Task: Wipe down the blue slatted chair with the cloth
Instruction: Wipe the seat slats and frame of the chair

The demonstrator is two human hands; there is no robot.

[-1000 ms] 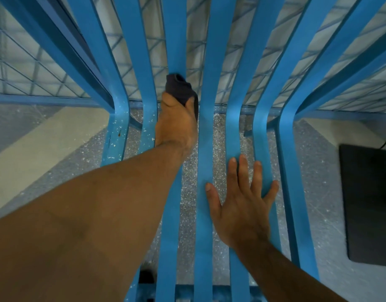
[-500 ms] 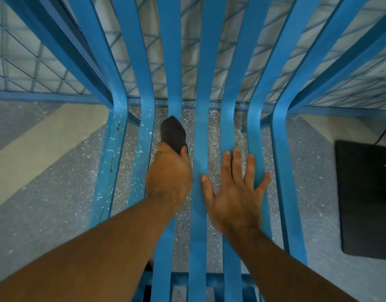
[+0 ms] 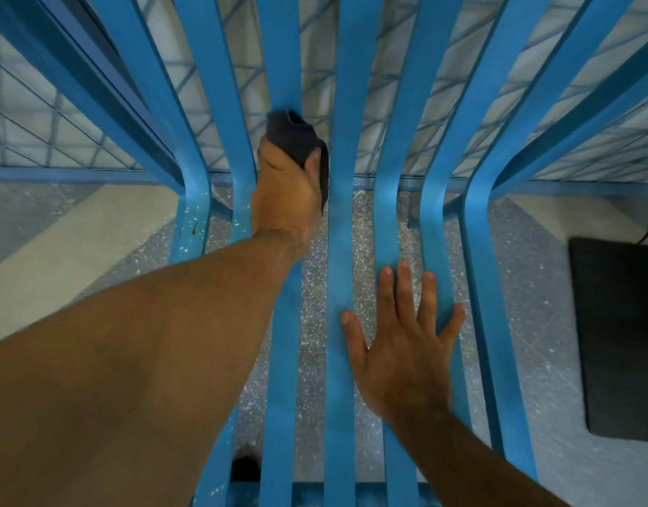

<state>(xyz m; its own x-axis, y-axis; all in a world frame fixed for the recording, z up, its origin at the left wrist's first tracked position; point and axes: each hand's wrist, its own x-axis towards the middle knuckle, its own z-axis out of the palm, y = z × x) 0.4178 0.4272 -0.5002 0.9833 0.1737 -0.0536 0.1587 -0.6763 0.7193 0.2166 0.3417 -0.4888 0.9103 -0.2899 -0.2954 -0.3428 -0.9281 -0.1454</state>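
The blue slatted chair [image 3: 483, 272] fills the view, its slats running from the seat up into the curved backrest. My left hand [image 3: 284, 197] grips a dark cloth [image 3: 293, 135] and holds it against the third slat from the left, at the bend where seat meets back. My right hand [image 3: 402, 342] lies flat with fingers spread across two seat slats to the right of centre. The left slats carry pale specks and a small brown mark.
Speckled grey floor [image 3: 534, 323] shows between and beside the slats, with a pale stripe [image 3: 77, 258] at left. A black mat [image 3: 618, 338] lies on the floor at right. A blue wire-mesh fence [image 3: 40, 137] stands behind the chair.
My left hand slid the cloth down the slat toward me, then back up to the bend of the backrest. My right hand stayed flat on the seat slats.
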